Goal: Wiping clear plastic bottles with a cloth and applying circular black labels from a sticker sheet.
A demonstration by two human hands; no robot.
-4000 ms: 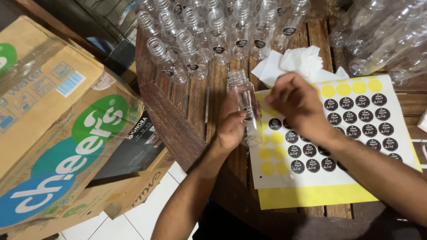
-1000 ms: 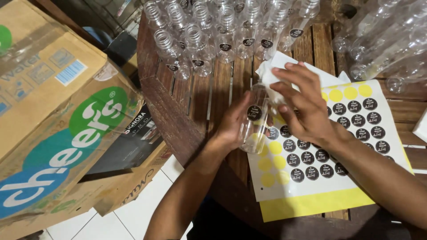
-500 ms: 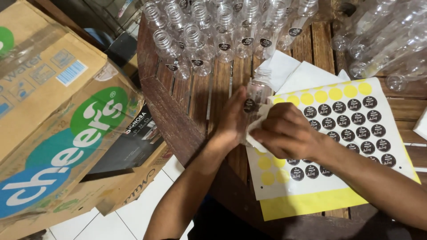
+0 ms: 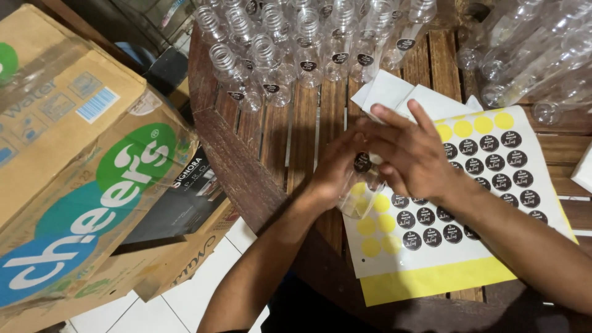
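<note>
Big cardboard box [image 4: 74, 179] sits off the left of the round wooden tabletop [image 4: 296, 135]. A sticker sheet [image 4: 468, 203] lies on it, with rows of clear bottles [image 4: 290, 43] beyond. Left hand [image 4: 336, 169] has its grip wrapped round a small clear bottle [image 4: 361, 188] over the sheet's left edge; right hand [image 4: 410, 154] presses flat and open-fingered on its black sticker [image 4: 362, 162]

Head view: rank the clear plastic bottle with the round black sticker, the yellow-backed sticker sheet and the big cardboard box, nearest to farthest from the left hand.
1. Clear plastic bottle with a round black sticker: held in the left hand.
2. Yellow-backed sticker sheet: just to its right.
3. Big cardboard box: far left, off the table.
</note>
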